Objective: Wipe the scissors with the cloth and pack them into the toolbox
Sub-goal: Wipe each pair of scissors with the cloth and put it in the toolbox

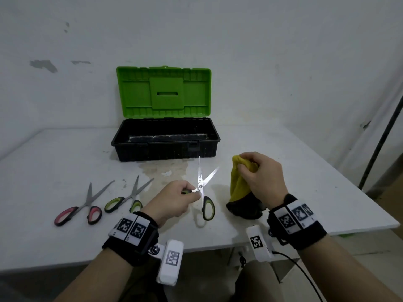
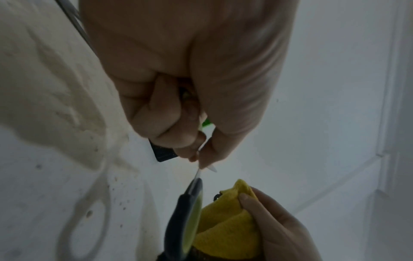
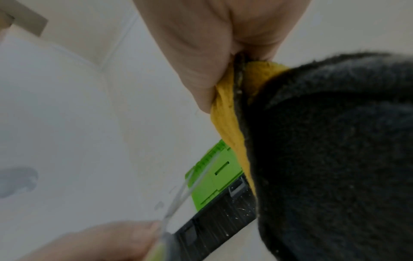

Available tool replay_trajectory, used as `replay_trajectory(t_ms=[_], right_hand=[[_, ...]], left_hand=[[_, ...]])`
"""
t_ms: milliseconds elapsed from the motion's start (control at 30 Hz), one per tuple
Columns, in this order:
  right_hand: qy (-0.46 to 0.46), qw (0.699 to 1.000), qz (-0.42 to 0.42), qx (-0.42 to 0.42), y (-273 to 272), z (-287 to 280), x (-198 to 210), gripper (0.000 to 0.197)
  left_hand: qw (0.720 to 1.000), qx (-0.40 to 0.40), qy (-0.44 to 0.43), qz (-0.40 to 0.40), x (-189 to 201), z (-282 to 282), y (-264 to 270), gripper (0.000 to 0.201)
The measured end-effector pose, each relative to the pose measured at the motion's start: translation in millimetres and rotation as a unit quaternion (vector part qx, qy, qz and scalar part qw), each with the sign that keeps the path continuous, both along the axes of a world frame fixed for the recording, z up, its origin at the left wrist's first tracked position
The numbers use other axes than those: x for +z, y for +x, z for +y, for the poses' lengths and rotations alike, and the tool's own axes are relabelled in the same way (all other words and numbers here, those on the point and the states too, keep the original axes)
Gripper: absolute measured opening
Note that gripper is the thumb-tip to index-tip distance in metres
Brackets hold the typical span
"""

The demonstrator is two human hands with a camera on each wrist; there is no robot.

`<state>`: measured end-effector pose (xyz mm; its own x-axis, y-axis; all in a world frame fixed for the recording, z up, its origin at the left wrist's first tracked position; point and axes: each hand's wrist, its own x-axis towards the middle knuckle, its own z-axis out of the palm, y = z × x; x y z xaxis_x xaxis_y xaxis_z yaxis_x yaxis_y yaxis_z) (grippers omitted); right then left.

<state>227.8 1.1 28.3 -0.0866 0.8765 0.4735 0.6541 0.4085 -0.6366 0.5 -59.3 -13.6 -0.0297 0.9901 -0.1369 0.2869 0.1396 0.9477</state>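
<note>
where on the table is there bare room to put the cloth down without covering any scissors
Bare tabletop lies right of the toolbox, out to the table's right edge, beyond the cloth in the right hand. More lies left of the toolbox, behind the pink scissors. It is crowded front left: the green scissors and the held scissors.

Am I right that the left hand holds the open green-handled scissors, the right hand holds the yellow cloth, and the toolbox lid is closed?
Not quite: the head view shows the green lid of the black plastic toolbox standing open. The left hand does hold the open green-handled scissors, and the right hand the yellow cloth.
</note>
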Motion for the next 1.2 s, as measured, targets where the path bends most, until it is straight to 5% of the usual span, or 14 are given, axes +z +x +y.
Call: replay_trajectory(t_ms=[200, 400, 567, 700, 800, 1200], right_hand=[[0.004, 0.996, 0.030, 0.088, -4.3, -18.5, 7.1, 0.019], [0.025, 0.977, -0.142, 0.160, -24.0, -27.2, 2.0, 0.021], [0.030, 0.977, -0.165, 0.134, -36.1, -26.3, -4.7, 0.019], [0.039, 0.982, -0.141, 0.121, -37.1, -28.1, -0.1, 0.020], [0.044, 0.981, -0.143, 0.120, -39.7, -30.8, -0.3, 0.020], [0.033, 0.981, -0.144, 0.124, -43.4, -38.7, -2.0, 0.020]], left_hand=[[0.997, 0.028, -0.007, -0.069, 5.9, -1.6, -4.9, 0.014], [0.995, 0.044, 0.001, -0.093, 7.9, 0.3, 0.0, 0.008], [0.986, 0.018, -0.008, -0.168, 13.2, -3.3, 5.5, 0.010], [0.949, 0.018, -0.018, -0.314, 14.1, -4.7, 5.9, 0.023], [0.918, 0.053, -0.018, -0.393, 15.6, -3.7, 11.5, 0.013], [0.919, 0.187, 0.061, -0.341, 4.0, -0.6, 21.5, 0.013]])
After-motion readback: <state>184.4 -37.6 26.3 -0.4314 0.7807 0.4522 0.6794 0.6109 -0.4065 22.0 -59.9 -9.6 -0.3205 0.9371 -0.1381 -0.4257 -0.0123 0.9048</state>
